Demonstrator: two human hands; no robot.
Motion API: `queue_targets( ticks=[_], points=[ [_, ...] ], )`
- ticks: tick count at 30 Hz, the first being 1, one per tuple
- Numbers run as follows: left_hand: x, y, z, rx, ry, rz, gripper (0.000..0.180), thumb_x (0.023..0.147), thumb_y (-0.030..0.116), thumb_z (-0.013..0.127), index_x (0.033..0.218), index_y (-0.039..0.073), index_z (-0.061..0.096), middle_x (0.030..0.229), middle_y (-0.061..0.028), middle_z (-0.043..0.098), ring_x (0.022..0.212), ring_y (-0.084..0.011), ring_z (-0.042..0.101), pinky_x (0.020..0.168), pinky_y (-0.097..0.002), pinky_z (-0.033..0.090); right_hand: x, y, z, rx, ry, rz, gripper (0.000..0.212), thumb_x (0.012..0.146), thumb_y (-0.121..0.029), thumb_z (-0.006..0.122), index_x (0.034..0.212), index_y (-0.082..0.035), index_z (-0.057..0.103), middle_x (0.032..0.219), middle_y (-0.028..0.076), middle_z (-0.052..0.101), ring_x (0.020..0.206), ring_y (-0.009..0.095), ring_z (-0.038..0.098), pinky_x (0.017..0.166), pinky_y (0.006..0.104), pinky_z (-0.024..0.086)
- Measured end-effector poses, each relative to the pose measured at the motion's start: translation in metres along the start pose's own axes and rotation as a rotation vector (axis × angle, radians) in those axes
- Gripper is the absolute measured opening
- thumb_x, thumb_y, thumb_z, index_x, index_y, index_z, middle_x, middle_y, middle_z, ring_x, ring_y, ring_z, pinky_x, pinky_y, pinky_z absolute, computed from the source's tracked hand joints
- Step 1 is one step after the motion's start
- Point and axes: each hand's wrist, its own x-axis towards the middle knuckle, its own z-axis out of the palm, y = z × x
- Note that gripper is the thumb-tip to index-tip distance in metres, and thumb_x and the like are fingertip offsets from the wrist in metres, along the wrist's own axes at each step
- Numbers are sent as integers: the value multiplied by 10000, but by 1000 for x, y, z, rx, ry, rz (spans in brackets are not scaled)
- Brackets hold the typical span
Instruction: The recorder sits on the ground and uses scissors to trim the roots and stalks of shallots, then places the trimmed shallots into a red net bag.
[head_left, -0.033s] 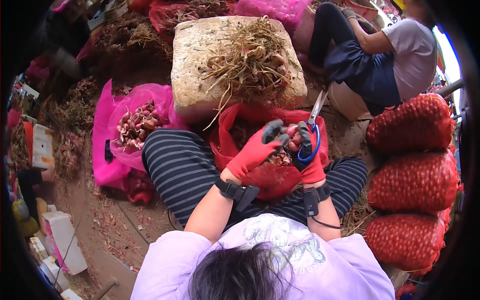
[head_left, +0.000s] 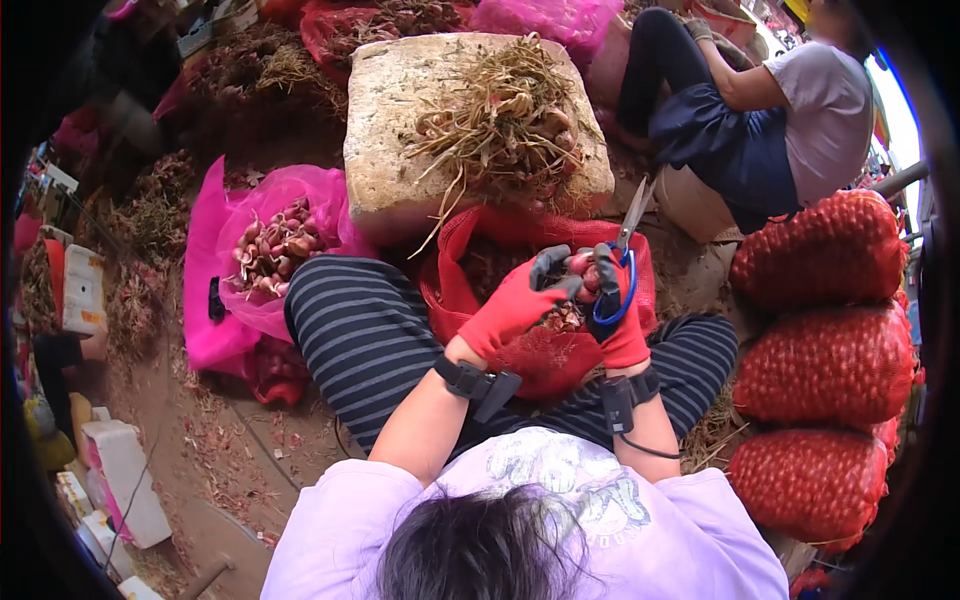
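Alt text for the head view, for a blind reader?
Gloved right hand holds red shallots and blue-handled scissors over an open red mesh bag, with the gloved left hand beside them; ahead, dry-stemmed shallots are heaped on a pale foam block.

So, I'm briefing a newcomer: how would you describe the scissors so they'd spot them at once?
Find the big pale block at top centre, topped with dried stalks, then drop to the open red mesh bag below it. Over that bag's right side, the gloved right hand holds the scissors, blades pointing up. Their bright blue handle sets them apart from the reds around.
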Motion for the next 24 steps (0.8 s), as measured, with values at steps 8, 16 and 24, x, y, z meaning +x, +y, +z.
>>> queue_targets(
  ticks=[8,16,24],
  points=[
    [-7,-5,-15,8,53,-204,149,813,52,554,940,53,631,768,24,605,651,-55,523,576,-209,426,-16,-36,20,286,-123,257,221,881,-168,546,1019,3,569,839,48,584,671,110,564,606,237,477],
    [-23,30,-5,-120,134,-83,99,828,59,502,866,86,589,703,66,519,584,-21,447,499,-184,344,-22,-42,11,33,-80,196,261,834,-90,615,1072,6,568,906,44,603,764,107,586,687,241,485],
    [-23,20,-7,-203,39,-97,234,836,88,615,1062,40,577,935,28,585,858,-54,546,761,-198,427,-14,-29,18,-219,7,-19,198,786,-12,642,977,-11,593,887,32,617,783,96,572,719,238,471]
  ],
)
